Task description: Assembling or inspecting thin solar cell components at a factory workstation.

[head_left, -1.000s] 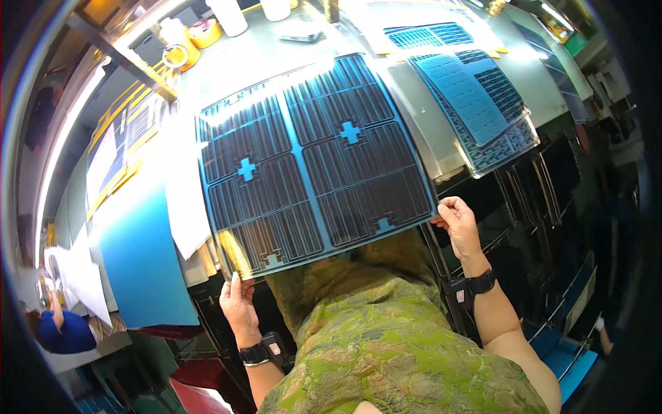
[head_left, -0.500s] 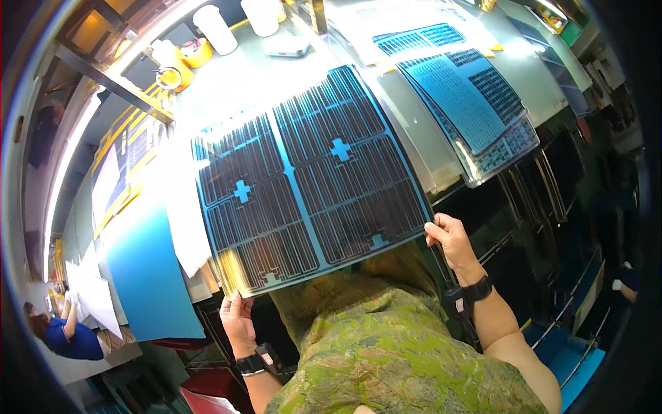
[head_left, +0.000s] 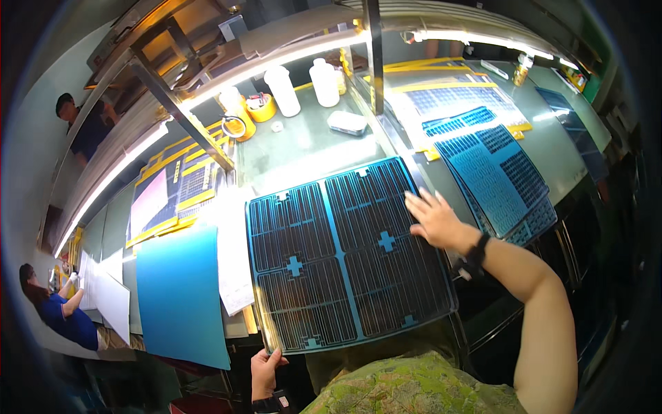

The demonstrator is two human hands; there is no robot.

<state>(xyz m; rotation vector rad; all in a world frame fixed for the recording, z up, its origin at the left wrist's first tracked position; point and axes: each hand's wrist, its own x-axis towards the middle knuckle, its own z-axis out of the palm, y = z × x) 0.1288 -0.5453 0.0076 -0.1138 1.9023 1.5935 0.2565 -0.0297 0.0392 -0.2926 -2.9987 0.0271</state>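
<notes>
A large dark panel with a blue grid and small blue crosses lies flat on the green workbench in front of me. My left hand grips its near left corner from below. My right hand rests flat, fingers spread, on the panel's right edge. A black band sits on each wrist.
A blue sheet and white paper lie left of the panel. More grid panels lie to the right. White bottles, tape rolls and a small box stand at the back. A metal post rises behind. Other people work at left.
The panel has slid further onto the bench. My right hand left the near right corner and now lies flat on the right edge. The view has tilted upward.
</notes>
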